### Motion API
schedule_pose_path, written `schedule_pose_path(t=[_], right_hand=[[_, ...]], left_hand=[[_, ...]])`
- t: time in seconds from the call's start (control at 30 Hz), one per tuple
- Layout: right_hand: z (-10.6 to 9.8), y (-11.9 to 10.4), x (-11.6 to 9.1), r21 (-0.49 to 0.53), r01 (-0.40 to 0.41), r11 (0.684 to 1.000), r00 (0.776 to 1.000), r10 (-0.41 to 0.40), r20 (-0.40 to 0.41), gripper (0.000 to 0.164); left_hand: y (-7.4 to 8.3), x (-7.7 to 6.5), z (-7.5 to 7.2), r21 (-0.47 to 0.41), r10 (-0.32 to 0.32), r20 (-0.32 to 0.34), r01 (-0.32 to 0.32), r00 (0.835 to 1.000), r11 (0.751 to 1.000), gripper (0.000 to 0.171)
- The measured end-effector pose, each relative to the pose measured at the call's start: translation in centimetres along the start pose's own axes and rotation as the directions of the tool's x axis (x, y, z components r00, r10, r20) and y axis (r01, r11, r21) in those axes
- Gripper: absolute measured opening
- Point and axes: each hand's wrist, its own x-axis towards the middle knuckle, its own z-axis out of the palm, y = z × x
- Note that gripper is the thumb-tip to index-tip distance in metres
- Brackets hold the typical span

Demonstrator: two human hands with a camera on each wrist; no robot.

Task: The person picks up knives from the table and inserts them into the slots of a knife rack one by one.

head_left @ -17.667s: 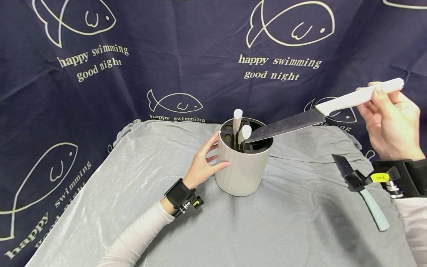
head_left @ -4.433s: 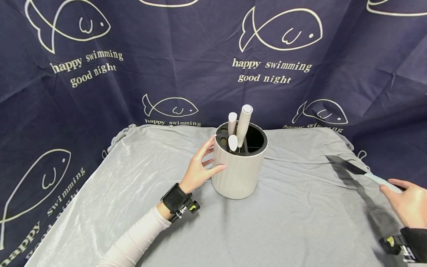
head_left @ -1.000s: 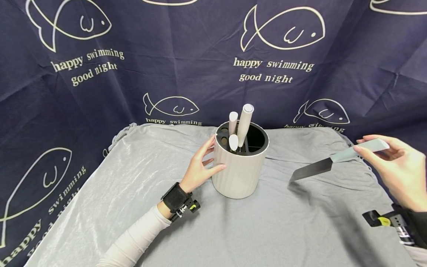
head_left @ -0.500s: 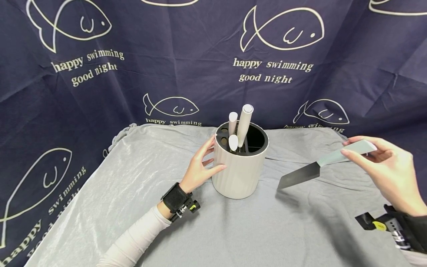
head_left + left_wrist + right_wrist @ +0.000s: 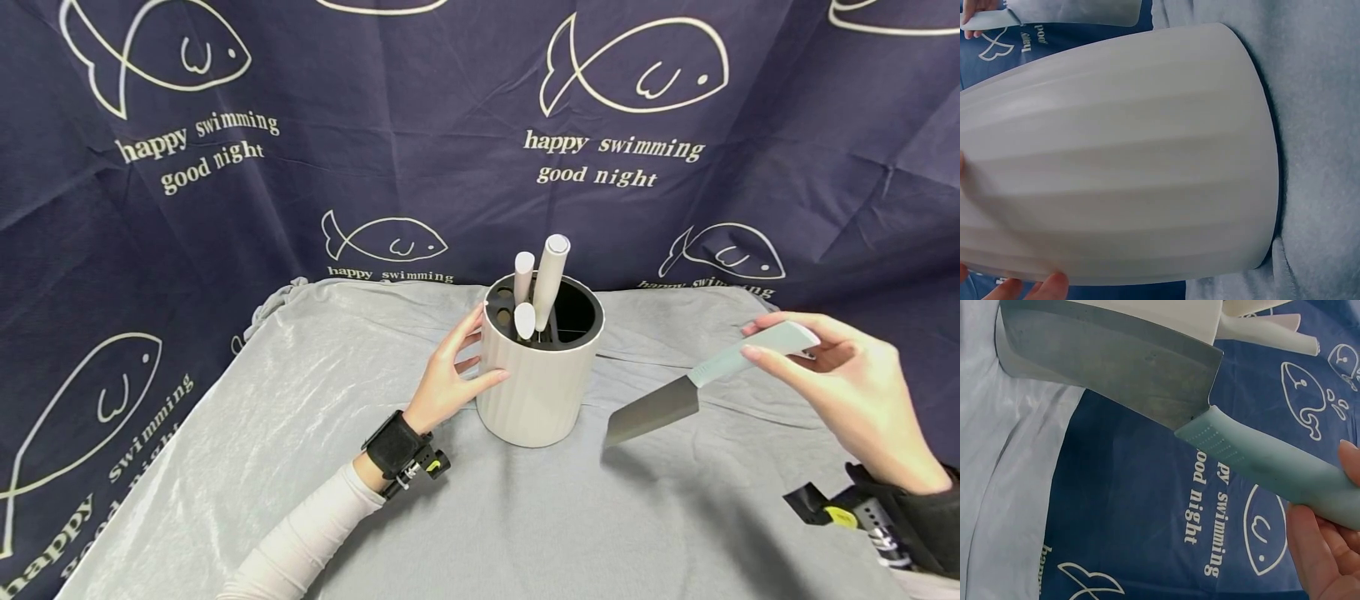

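A cleaver (image 5: 652,412) with a broad grey blade and pale green handle is in my right hand (image 5: 847,379). Thumb and fingers pinch the handle near its end, and the blade slopes down to the left, its tip low over the cloth. Left of it stands a ribbed, off-white knife holder (image 5: 536,400) with a black slotted top. My left hand (image 5: 446,379) holds the holder's left side, thumb in front and fingers toward the back. Three white and pale-pink handles rise from the slots, the tallest a white knife handle (image 5: 551,279). In the right wrist view, the cleaver blade (image 5: 1116,362) overlaps the holder.
Grey cloth (image 5: 420,533) covers the table, with wrinkles at the right. Behind it hangs a dark blue curtain (image 5: 450,108) printed with fish and lettering. The holder's right side has a wide dark compartment (image 5: 577,308).
The white-handled knife from the earliest frame now stands in the holder. My right hand has picked the cleaver up from the right and brought it leftward and lower. My left hand stays put.
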Motion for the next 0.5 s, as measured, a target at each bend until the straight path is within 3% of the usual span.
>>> schedule_pose_path(t=[0.27, 0.5], right_hand=[[0.5, -0.6, 0.0, 0.063, 0.000, 0.998, 0.998, -0.003, 0.057, 0.033], [1.0, -1.2, 0.1, 0.030, 0.008, 1.000, 0.996, -0.010, 0.084, 0.033]], left_hand=[[0.1, 0.0, 0.0, -0.009, -0.017, 0.002, 0.017, 1.000, 1.000, 0.090], [0.7, 0.0, -0.1, -0.014, -0.021, -0.004, 0.021, 1.000, 1.000, 0.090]])
